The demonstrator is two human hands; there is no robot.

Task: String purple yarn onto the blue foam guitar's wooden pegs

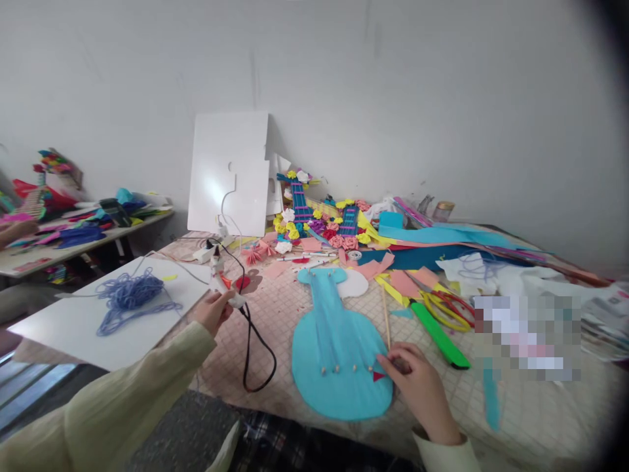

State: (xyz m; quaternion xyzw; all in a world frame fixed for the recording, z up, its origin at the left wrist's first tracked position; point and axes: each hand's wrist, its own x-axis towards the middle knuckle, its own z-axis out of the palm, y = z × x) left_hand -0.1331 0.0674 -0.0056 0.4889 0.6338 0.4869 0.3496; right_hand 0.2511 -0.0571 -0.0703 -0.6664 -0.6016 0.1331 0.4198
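My left hand (215, 314) is closed around a white glue gun (215, 263) with an orange part, held upright at the table's left side. A black cord (273, 373) loops down from it. A light-blue, guitar-shaped cutout (339, 393) lies flat before me, with blue strands along its neck and small pale pegs. At the cutout's right edge, my right hand (417, 387) has thumb and finger pinched at a small dark-red triangle (378, 376). A thin wooden stick (386, 314) runs up to these fingers; whether they also hold it I cannot tell.
Blue yarn (130, 292) lies on a white board (54, 328) at left. Paper flowers and guitar-like pieces (299, 203) crowd the back. A green cutter (439, 334), tape rolls (449, 311) and paper scraps lie right. Another person's hand (17, 231) shows far left.
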